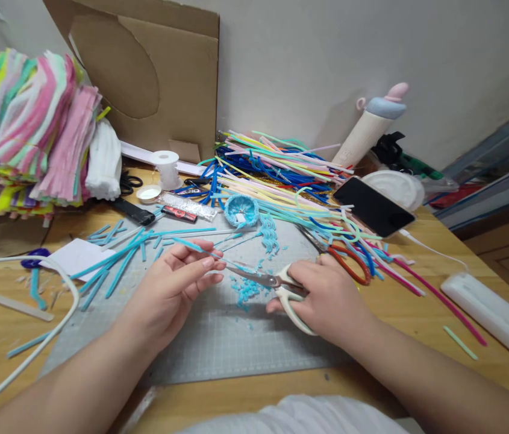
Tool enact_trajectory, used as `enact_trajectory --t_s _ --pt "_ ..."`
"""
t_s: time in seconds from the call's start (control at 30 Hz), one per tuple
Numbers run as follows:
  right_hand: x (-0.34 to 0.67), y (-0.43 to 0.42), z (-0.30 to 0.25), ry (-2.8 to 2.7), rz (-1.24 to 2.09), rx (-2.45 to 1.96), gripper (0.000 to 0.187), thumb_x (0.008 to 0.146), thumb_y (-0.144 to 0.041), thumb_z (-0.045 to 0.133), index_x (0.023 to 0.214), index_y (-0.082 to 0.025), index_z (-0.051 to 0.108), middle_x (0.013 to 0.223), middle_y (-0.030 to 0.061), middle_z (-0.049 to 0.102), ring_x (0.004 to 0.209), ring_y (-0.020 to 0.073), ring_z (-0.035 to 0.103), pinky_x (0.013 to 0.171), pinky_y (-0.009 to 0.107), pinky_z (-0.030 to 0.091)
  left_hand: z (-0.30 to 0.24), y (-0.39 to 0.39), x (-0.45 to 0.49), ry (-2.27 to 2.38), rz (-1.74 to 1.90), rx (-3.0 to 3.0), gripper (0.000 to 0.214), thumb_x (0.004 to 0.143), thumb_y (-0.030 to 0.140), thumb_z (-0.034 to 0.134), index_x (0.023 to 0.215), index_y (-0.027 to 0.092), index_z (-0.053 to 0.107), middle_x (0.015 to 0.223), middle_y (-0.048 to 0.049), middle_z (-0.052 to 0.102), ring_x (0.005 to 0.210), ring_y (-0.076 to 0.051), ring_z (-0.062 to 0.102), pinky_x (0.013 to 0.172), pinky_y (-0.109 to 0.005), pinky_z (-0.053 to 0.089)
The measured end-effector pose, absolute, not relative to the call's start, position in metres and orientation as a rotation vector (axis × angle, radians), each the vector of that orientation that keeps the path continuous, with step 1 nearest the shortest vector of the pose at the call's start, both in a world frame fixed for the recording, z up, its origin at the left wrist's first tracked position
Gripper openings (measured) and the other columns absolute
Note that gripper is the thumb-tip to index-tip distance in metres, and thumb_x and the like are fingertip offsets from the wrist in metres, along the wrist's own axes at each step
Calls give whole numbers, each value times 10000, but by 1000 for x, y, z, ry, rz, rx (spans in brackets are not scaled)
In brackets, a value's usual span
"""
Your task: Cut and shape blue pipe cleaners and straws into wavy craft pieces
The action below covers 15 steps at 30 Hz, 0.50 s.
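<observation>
A grey cutting mat (218, 343) is laid on the near middle of the worktop. Above it, a thin blue pipe cleaner (191, 245) is pinched in the closed grip of the left hand (177, 283). The scissors (272, 282) are held tight in the grip of the right hand (326, 298), with the blades pointed at the left fingertips. Blue fluff (247, 290) is scattered on the mat under the blades. Farther back, a small blue woven ring (241, 210) and a big pile of coloured sticks (276, 169) are seen. Cardboard (155, 72) is leaned on the wall at the far edge.

Blue pipe cleaner (191, 246); white-handled scissors (276, 286); grey gridded mat (227, 343).
</observation>
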State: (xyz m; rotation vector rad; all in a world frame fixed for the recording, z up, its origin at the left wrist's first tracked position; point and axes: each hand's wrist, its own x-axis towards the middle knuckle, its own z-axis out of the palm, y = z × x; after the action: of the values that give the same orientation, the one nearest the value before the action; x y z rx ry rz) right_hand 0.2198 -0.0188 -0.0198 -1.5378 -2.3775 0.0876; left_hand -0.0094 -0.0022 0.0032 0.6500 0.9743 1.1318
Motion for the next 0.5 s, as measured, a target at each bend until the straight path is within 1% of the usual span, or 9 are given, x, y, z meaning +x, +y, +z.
enact_trajectory --t_s 0.07,0.17,0.23,0.33,0.5 --pt "220 -19 -20 -2382 64 -1535 338 737 -503 594 623 -191 530 612 -2 592 572 142 415 627 284 226 5 -3 -10 980 1166 714 182 710 138 692 882 166 643 706 4 652 645 -100 622 603 -195 538" --pt "221 -18 -20 -2389 42 -1530 334 737 -497 595 619 -192 526 610 -3 592 576 144 412 625 283 227 4 -1 -11 1032 1215 742 106 713 181 699 796 155 639 655 11 644 613 -91 614 607 -189 532" --pt "221 -18 -20 -2381 41 -1526 325 741 -488 595 623 -192 530 610 -4 593 577 142 415 629 282 231 3 0 -11 1072 1209 730 101 701 181 710 750 147 627 651 2 655 636 -103 629 610 -186 532" --pt "223 -16 -19 -2355 32 -1538 323 746 -475 594 611 -191 521 603 -4 591 576 139 421 632 281 236 0 2 -12 1076 1155 667 99 704 175 706 750 140 626 681 -23 683 670 -118 649 610 -184 535" --pt "223 -15 -17 -2359 34 -1576 302 740 -463 593 632 -193 512 628 -2 595 581 141 431 629 286 230 -2 4 -12 1016 1093 557 50 714 135 686 736 132 641 686 -46 701 664 -114 661 619 -172 541"
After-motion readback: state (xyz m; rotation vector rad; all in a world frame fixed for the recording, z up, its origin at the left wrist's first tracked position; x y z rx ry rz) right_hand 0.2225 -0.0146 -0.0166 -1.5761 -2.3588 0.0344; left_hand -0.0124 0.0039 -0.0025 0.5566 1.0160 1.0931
